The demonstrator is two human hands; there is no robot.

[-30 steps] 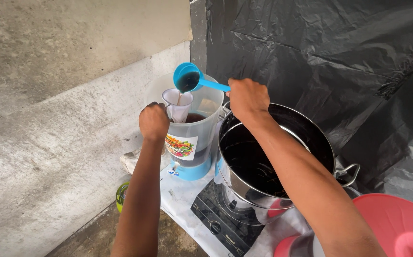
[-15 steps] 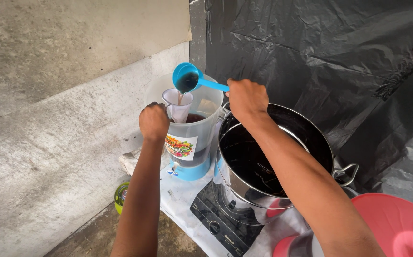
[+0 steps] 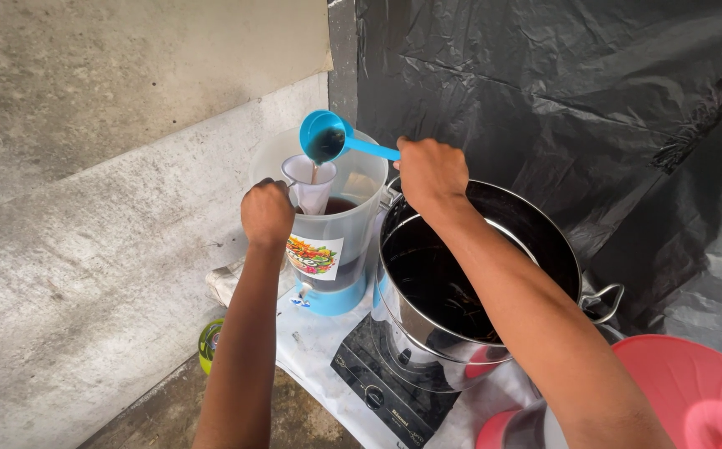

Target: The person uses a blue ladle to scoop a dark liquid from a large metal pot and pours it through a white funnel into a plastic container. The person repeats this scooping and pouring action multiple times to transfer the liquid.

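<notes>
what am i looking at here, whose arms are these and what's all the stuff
The view comes from a camera worn on a person's head, looking down at their own two bare arms. The right hand holds a blue ladle of dark liquid, tipped over a small cloth strainer. The left hand holds that strainer at the mouth of a clear plastic dispenser jug with a blue base. Beside it, a large steel pot of dark liquid sits on a black cooktop. A pink basin shows at the lower right.
</notes>
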